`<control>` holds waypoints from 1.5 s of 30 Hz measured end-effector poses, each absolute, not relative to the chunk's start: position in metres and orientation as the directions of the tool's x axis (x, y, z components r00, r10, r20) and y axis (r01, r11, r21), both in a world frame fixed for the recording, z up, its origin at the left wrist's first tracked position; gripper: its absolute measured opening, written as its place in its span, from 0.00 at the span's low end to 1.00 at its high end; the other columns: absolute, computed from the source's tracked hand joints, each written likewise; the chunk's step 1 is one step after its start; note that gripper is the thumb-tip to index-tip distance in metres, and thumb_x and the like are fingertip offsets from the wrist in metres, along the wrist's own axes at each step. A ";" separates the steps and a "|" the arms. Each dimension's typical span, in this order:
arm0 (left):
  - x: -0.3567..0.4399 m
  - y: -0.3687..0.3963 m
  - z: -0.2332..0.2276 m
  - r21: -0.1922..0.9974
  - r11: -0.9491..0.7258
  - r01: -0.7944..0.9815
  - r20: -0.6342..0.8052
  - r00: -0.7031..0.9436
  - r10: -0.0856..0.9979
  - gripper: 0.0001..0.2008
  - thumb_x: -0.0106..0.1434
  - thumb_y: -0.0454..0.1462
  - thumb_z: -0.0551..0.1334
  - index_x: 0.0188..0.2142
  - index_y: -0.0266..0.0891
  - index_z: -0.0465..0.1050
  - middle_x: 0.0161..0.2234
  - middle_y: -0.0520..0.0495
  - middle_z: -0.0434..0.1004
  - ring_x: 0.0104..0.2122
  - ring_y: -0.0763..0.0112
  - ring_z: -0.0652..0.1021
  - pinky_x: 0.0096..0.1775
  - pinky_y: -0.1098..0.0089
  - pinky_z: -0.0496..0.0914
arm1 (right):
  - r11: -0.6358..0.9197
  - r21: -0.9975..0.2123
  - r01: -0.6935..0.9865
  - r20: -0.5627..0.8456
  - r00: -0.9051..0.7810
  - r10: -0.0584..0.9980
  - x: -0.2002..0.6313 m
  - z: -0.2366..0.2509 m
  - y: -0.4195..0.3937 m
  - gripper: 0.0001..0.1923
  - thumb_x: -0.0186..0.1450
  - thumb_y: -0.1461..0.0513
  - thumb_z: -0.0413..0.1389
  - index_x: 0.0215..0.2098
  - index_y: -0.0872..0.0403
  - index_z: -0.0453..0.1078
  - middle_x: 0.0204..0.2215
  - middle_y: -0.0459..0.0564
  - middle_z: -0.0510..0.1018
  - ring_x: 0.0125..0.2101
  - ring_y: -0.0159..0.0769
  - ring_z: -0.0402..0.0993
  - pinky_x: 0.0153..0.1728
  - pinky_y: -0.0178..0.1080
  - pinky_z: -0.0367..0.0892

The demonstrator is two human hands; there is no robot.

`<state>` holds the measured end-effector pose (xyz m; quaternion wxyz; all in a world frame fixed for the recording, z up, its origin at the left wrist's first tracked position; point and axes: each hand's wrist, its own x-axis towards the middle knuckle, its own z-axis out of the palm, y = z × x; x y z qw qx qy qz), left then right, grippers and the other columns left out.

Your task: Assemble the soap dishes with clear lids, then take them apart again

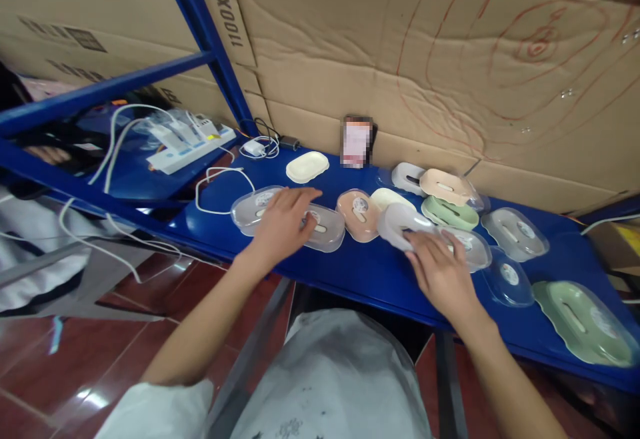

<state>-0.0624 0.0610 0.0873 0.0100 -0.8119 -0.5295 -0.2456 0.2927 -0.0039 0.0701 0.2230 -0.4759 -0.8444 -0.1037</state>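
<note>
My left hand [283, 226] reaches over two grey oval plastic boxes with clear covers, its fingers stretched out. One grey box [245, 211] lies partly behind that hand, and the other grey box [330, 229] extends to its right. My right hand [443, 269] pinches the near edge of a white oval plastic dish [397, 227], which looks tilted and slightly blurred. A peach box [357, 216] sits between the hands. Beside my right fingers lies a clear-covered box [475, 250] with a round sticker. A cream oval piece [387, 199] shows behind the white dish.
Further right are a clear cover [509, 279], a grey box [515, 234] and a green box [583, 322]. Peach [445, 184] and green dishes [450, 214] lie behind. A cream lid [307, 167], phone [357, 142], power strip [193, 148] and cables occupy the back left.
</note>
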 end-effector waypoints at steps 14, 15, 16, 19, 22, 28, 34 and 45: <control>-0.065 0.216 0.127 -0.014 -0.122 0.992 -0.146 0.119 0.982 0.19 0.66 0.44 0.69 0.50 0.31 0.81 0.54 0.24 0.83 0.56 0.39 0.82 0.56 0.50 0.73 | 0.499 -0.105 0.860 0.444 -0.409 0.797 0.302 0.023 -0.072 0.24 0.77 0.64 0.56 0.70 0.48 0.69 0.60 0.53 0.83 0.60 0.49 0.79 0.69 0.58 0.59; -0.068 0.207 0.130 -0.016 -0.128 0.992 -0.130 0.125 0.984 0.18 0.69 0.42 0.67 0.51 0.31 0.80 0.55 0.25 0.82 0.57 0.40 0.81 0.56 0.51 0.73 | 0.497 -0.140 0.857 0.466 -0.386 0.796 0.304 0.021 -0.073 0.24 0.77 0.64 0.56 0.70 0.47 0.69 0.60 0.52 0.82 0.60 0.48 0.79 0.69 0.58 0.60; -0.072 0.194 0.134 -0.006 -0.146 0.989 -0.100 0.145 0.984 0.17 0.71 0.41 0.64 0.53 0.32 0.79 0.55 0.27 0.82 0.58 0.42 0.81 0.57 0.52 0.73 | 0.490 -0.181 0.853 0.489 -0.354 0.797 0.305 0.019 -0.075 0.25 0.77 0.64 0.56 0.70 0.46 0.69 0.60 0.52 0.82 0.60 0.48 0.79 0.69 0.58 0.61; -0.080 0.136 0.138 0.121 -0.345 0.931 0.075 0.338 0.938 0.14 0.74 0.40 0.61 0.55 0.38 0.76 0.58 0.37 0.81 0.57 0.50 0.81 0.59 0.54 0.75 | 0.435 -0.348 0.830 0.551 -0.194 0.811 0.309 0.012 -0.085 0.23 0.76 0.64 0.56 0.67 0.45 0.71 0.58 0.52 0.83 0.59 0.50 0.79 0.66 0.58 0.66; -0.068 0.061 0.121 0.268 -0.654 0.707 0.222 0.616 0.756 0.12 0.78 0.39 0.56 0.54 0.42 0.76 0.57 0.41 0.80 0.57 0.54 0.82 0.59 0.54 0.77 | 0.309 -0.525 0.793 0.575 0.063 0.816 0.311 0.010 -0.094 0.19 0.77 0.62 0.55 0.64 0.46 0.73 0.55 0.55 0.84 0.55 0.51 0.81 0.55 0.54 0.76; -0.012 -0.028 0.046 0.245 -0.833 0.496 0.252 0.797 0.549 0.17 0.74 0.26 0.54 0.54 0.40 0.75 0.57 0.40 0.81 0.61 0.56 0.81 0.59 0.56 0.80 | 0.365 -0.482 0.796 0.576 -0.026 0.817 0.304 0.029 -0.093 0.20 0.76 0.63 0.56 0.65 0.45 0.72 0.56 0.55 0.83 0.56 0.51 0.80 0.57 0.55 0.73; -0.003 -0.020 0.011 0.318 -0.782 0.537 0.448 0.642 0.623 0.17 0.77 0.36 0.61 0.63 0.49 0.73 0.70 0.37 0.70 0.67 0.50 0.75 0.61 0.50 0.79 | 0.520 -0.233 0.822 0.403 -0.405 0.821 0.282 0.036 -0.081 0.28 0.78 0.66 0.53 0.74 0.45 0.63 0.62 0.52 0.81 0.64 0.45 0.76 0.70 0.57 0.60; 0.004 -0.011 0.008 0.284 -0.846 0.452 0.501 0.682 0.533 0.17 0.76 0.36 0.63 0.62 0.43 0.74 0.65 0.42 0.77 0.70 0.54 0.72 0.66 0.50 0.76 | 0.644 -0.184 0.743 0.399 -0.542 0.739 0.309 0.064 -0.040 0.23 0.79 0.60 0.55 0.71 0.46 0.68 0.65 0.51 0.79 0.66 0.43 0.75 0.67 0.55 0.71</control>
